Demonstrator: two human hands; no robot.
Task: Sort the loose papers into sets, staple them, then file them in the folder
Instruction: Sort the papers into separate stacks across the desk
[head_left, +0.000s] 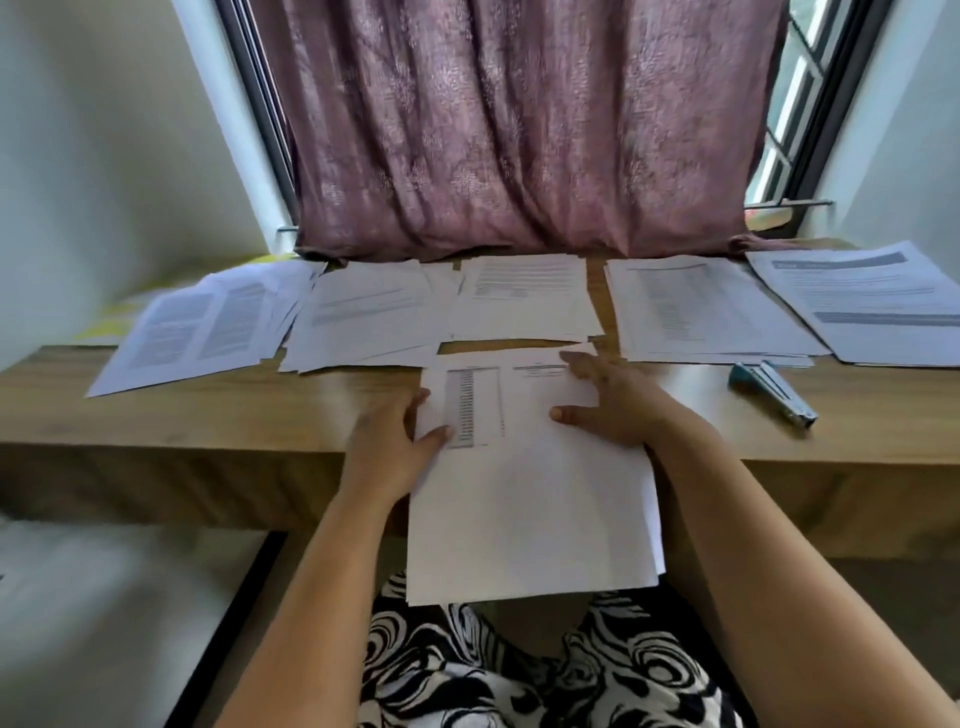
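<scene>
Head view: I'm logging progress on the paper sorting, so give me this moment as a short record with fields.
surface: wooden desk
sorted piles: five in a row at the back, by the curtain
stack in hand: overhangs the desk's near edge
left hand: grips the stack's left edge
right hand: rests flat on top
stapler: on the desk, right, untouched
folder: not clearly seen

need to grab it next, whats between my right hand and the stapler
In the head view, only bare wooden desk lies between the right hand and the stapler; the paper piles sit farther back.
</scene>
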